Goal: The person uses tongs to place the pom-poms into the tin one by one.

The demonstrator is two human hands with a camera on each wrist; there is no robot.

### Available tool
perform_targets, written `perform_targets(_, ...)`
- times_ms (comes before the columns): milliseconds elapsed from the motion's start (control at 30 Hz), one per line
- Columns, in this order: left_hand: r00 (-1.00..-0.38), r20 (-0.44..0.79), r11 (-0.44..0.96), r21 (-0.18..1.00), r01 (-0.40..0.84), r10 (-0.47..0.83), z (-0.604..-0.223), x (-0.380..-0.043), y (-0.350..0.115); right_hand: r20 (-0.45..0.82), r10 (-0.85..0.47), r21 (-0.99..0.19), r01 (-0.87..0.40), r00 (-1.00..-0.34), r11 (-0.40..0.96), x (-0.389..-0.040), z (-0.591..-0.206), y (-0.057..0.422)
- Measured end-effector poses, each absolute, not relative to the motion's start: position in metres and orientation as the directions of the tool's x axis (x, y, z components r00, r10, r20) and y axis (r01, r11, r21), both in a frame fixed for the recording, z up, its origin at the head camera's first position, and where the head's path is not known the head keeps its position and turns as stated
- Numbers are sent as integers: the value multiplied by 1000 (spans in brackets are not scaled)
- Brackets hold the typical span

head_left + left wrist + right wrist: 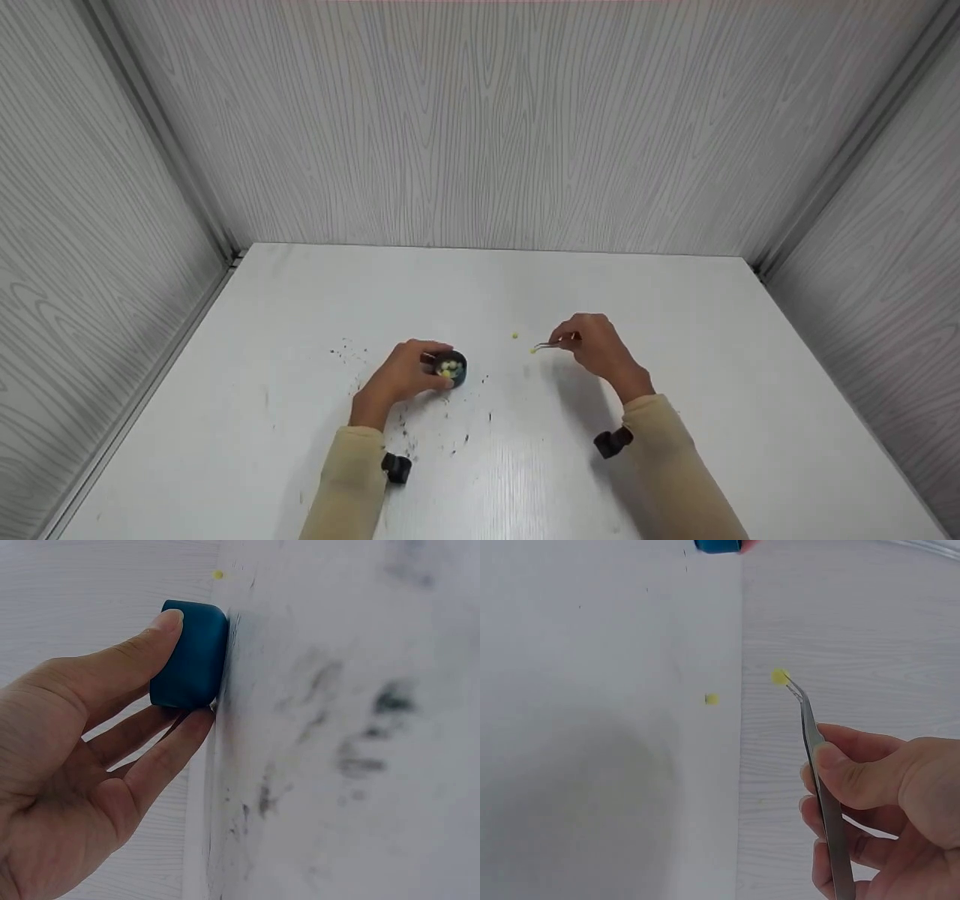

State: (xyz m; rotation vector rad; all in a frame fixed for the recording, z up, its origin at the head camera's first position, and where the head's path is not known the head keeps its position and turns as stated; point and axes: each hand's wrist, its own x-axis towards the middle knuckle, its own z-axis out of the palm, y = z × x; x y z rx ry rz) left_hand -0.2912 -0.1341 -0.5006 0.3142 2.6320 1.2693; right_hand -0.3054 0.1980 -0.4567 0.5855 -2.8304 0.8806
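Observation:
My left hand (405, 373) grips a small round teal cup (199, 652) on the table, thumb on one side and fingers on the other. Yellow and pale beads (450, 369) show inside the cup. To the right, my right hand (596, 349) pinches a pair of bent-tip metal tweezers (829, 817) between thumb and fingers. At the tweezers' tips is a yellow bead (779, 676), overlapped by one tip in the right wrist view. Another yellow bead (514, 335) lies on the table between the two hands, slightly farther back.
Dark specks (405, 427) are scattered over the white table (360, 285) around the left hand and in front of the cup. Grey wood-grain panels (480, 135) stand at the back and both sides. Each sleeved forearm has a small black camera (396, 468) at the wrist.

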Motion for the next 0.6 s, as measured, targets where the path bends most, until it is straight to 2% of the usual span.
perform_targets(600, -957, -84, 600, 793, 104, 277, -500, -293, -134, 237, -440, -489, -498, -866, 716, -306, -457, 115)
